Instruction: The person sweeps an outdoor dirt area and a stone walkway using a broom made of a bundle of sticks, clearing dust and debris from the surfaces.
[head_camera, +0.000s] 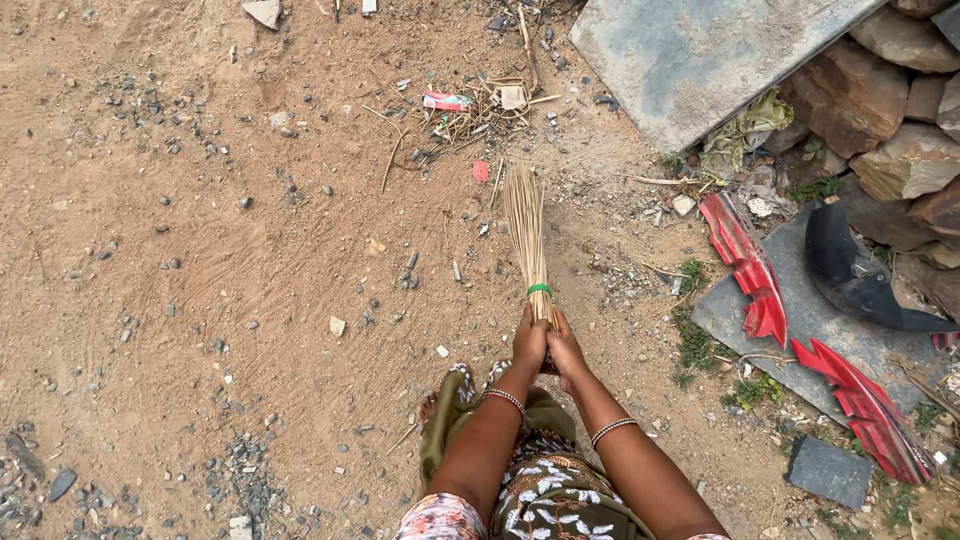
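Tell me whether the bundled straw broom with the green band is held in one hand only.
No, both the left hand and right hand grip the bundled straw broom just below its green band.

One stick broom (527, 235) with one green band (539, 289) is seen, gripped by two hands, the left hand (530, 342) and the right hand (566, 352). Two bracelets, two red plastic panels and one black plastic piece (860, 275) are counted.
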